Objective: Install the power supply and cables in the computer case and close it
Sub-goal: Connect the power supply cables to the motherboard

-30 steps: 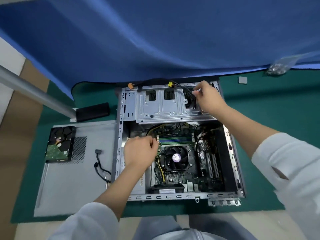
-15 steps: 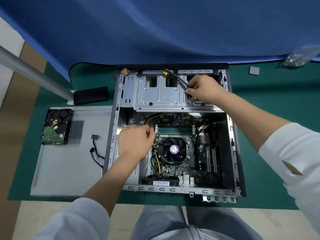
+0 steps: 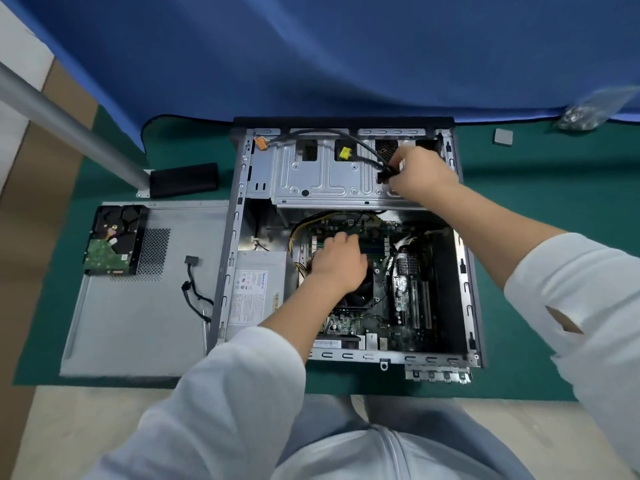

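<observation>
Inside the open computer case [image 3: 239, 216] on the counter [image 3: 519, 237], the power supply [image 3: 256, 292] sits at left. Right hand [image 3: 420, 174] pinches a black cable [image 3: 360, 143] in its grip; left hand [image 3: 337, 261] rests curled on the motherboard [image 3: 405, 306].

Green mat, blue drape, pale floor

A dark green mat [image 3: 540, 216] covers the worktop; blue cloth [image 3: 311, 53] hangs behind it. A grey metal pole [image 3: 69, 123] slants at left, over what may be cardboard [image 3: 20, 237].
</observation>
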